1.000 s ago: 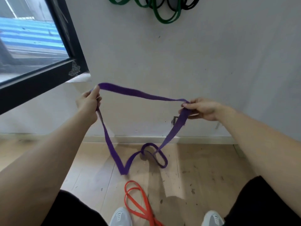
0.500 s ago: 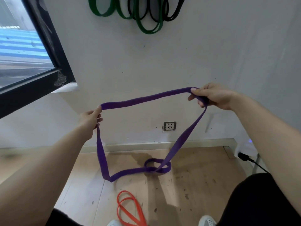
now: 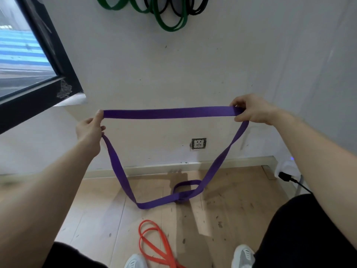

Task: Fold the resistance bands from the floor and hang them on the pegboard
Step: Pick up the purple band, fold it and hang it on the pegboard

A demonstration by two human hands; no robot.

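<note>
A wide purple band (image 3: 170, 113) is stretched flat and level between the left hand (image 3: 88, 129) and right hand (image 3: 251, 111), each pinching one end of the taut span. Below them the rest of the loop hangs down in a V, its bottom trailing on the wooden floor with a small twisted loop in it. An orange band (image 3: 154, 244) lies coiled on the floor nearer the feet. Green bands (image 3: 170, 22) and black bands (image 3: 193, 10) hang high on the wall.
</note>
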